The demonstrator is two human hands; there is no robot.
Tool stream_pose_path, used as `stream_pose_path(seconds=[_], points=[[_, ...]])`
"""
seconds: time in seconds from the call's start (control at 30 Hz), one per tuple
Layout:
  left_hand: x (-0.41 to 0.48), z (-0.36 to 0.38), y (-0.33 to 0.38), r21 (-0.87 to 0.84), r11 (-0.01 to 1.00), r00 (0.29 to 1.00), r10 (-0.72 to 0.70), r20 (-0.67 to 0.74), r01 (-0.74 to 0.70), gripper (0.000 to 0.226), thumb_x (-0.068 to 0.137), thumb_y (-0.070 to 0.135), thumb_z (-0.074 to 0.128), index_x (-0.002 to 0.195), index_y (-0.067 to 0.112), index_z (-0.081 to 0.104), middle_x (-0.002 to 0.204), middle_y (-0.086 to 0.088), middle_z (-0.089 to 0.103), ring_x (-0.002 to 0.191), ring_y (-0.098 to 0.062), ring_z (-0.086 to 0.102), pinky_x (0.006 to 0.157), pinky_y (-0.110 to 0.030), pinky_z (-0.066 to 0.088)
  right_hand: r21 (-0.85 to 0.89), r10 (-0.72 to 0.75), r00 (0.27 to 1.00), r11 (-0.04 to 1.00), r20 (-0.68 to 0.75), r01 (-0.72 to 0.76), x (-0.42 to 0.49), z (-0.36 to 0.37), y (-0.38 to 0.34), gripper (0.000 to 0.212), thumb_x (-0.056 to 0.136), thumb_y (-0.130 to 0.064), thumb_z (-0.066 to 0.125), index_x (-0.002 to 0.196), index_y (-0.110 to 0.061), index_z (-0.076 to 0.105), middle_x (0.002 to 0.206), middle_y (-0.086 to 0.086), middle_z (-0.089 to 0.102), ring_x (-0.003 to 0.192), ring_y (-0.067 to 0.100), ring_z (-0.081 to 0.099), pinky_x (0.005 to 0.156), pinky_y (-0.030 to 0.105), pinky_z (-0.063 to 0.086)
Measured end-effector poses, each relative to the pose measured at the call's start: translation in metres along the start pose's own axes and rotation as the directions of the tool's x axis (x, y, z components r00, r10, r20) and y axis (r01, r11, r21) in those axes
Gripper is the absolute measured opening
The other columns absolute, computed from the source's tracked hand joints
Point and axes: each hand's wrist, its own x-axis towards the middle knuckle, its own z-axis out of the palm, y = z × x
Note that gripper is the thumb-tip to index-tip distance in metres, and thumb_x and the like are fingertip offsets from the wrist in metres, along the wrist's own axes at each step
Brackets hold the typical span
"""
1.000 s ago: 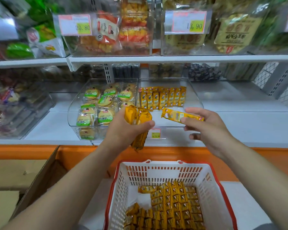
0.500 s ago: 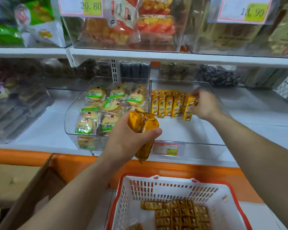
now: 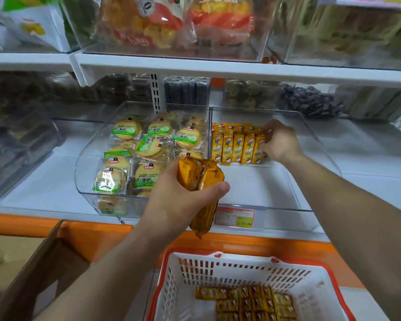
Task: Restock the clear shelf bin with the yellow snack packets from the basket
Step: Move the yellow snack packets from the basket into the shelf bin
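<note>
A clear shelf bin (image 3: 315,205) holds a row of yellow snack packets (image 3: 235,147) standing at its back left. My right hand (image 3: 280,141) reaches into the bin and pinches the rightmost packet of that row against the others. My left hand (image 3: 183,200) is in front of the bin and grips a bundle of yellow packets (image 3: 200,181) upright. Below, a white basket with a red rim (image 3: 218,254) holds several more yellow packets (image 3: 248,302).
A second clear bin (image 3: 88,172) with green-labelled round biscuits stands left of the target bin. A price tag (image 3: 235,217) hangs on the bin's front. A white shelf (image 3: 195,66) with bins of bagged snacks hangs overhead. A cardboard box (image 3: 21,274) sits lower left.
My right hand carried one yellow packet from in front of the bin to the back row and now sets it at the row's right end. The left hand kept its bundle.
</note>
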Motion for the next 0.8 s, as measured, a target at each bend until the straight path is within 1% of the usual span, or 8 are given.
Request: stream_pose_path(seconds=[0.07, 0.17, 0.3, 0.4, 0.5, 0.6, 0.7, 0.8], points=[[-0.002, 0.001, 0.002, -0.011, 1.000, 1.000, -0.004, 0.001, 0.004, 0.068, 0.046, 0.068, 0.078, 0.102, 0.034, 0.061, 0.085, 0.024, 0.072, 0.079, 0.005, 0.069, 0.055, -0.007, 0.052, -0.010, 0.003, 1.000, 1.000, 0.012, -0.003, -0.004, -0.004, 0.000, 0.048, 0.074, -0.005, 0.073, 0.120, -0.008, 0.058, 0.107, 0.019, 0.068, 0.092, 0.032, 0.063, 0.072, 0.029, 0.048], [-0.004, 0.002, 0.005, -0.023, 1.000, 1.000, -0.020, 0.003, 0.020, 0.065, 0.047, 0.067, 0.078, 0.100, 0.033, 0.060, 0.084, 0.025, 0.071, 0.079, 0.006, 0.069, 0.060, -0.013, 0.053, -0.035, -0.004, 1.000, 0.999, -0.017, 0.003, -0.016, -0.017, -0.002, 0.051, 0.072, -0.009, 0.074, 0.120, -0.005, 0.058, 0.110, 0.022, 0.065, 0.103, 0.036, 0.061, 0.078, 0.033, 0.047], [-0.011, 0.007, 0.010, -0.051, 0.998, 0.999, -0.048, 0.018, 0.049, 0.058, 0.053, 0.063, 0.080, 0.099, 0.032, 0.061, 0.082, 0.024, 0.071, 0.077, 0.005, 0.070, 0.067, -0.022, 0.055, 0.115, -0.058, 0.998, 0.991, -0.021, 0.060, -0.058, -0.047, -0.011, 0.052, 0.071, -0.015, 0.080, 0.118, -0.008, 0.060, 0.111, 0.014, 0.062, 0.100, 0.030, 0.061, 0.086, 0.033, 0.049], [-0.018, 0.015, 0.013, -0.069, 0.995, 0.998, -0.064, 0.015, 0.065, 0.048, 0.065, 0.051, 0.086, 0.100, 0.027, 0.064, 0.080, 0.017, 0.074, 0.075, -0.001, 0.072, 0.069, -0.024, 0.057, 0.248, -0.085, 0.996, 0.965, 0.002, 0.082, -0.111, -0.074, -0.018, 0.041, 0.075, -0.016, 0.082, 0.110, -0.013, 0.061, 0.101, 0.005, 0.061, 0.090, 0.023, 0.062, 0.077, 0.025, 0.048], [-0.026, 0.028, 0.015, -0.118, 0.989, 0.996, -0.085, 0.038, 0.088, 0.045, 0.068, 0.048, 0.087, 0.102, 0.025, 0.068, 0.085, 0.008, 0.077, 0.080, -0.009, 0.074, 0.074, -0.029, 0.060, 0.560, -0.071, 0.962, 0.823, 0.264, -0.093, -0.170, -0.098, -0.031, 0.025, 0.085, -0.016, 0.075, 0.105, -0.025, 0.063, 0.089, -0.004, 0.069, 0.080, 0.020, 0.068, 0.068, 0.024, 0.055], [-0.034, 0.045, 0.016, -0.180, 0.977, 0.991, -0.097, 0.094, 0.113, 0.045, 0.068, 0.049, 0.086, 0.101, 0.024, 0.069, 0.087, 0.005, 0.078, 0.080, -0.012, 0.076, 0.069, -0.028, 0.061, 0.745, -0.158, 0.893, 0.622, 0.420, -0.240, -0.218, -0.110, -0.048, 0.037, 0.083, -0.025, 0.077, 0.116, -0.030, 0.061, 0.096, -0.005, 0.071, 0.082, 0.022, 0.073, 0.064, 0.027, 0.058], [-0.038, 0.061, 0.015, -0.204, 0.972, 0.990, -0.093, 0.106, 0.114, 0.033, 0.074, 0.042, 0.087, 0.094, 0.022, 0.071, 0.081, 0.003, 0.077, 0.072, -0.011, 0.074, 0.061, -0.024, 0.056, 0.698, -0.137, 0.915, 0.691, 0.381, -0.187, -0.240, -0.109, -0.056, 0.057, 0.070, -0.035, 0.086, 0.119, -0.035, 0.056, 0.096, -0.012, 0.062, 0.075, 0.020, 0.070, 0.064, 0.030, 0.059], [-0.043, 0.071, 0.017, -0.223, 0.967, 0.984, -0.089, 0.155, 0.122, 0.017, 0.081, 0.041, 0.083, 0.086, 0.027, 0.074, 0.077, 0.005, 0.077, 0.069, -0.010, 0.073, 0.057, -0.022, 0.054, 0.639, -0.080, 0.939, 0.752, 0.333, -0.162, -0.240, -0.108, -0.053, 0.056, 0.071, -0.028, 0.088, 0.117, -0.034, 0.056, 0.098, -0.008, 0.061, 0.074, 0.019, 0.069, 0.069, 0.033, 0.058]])
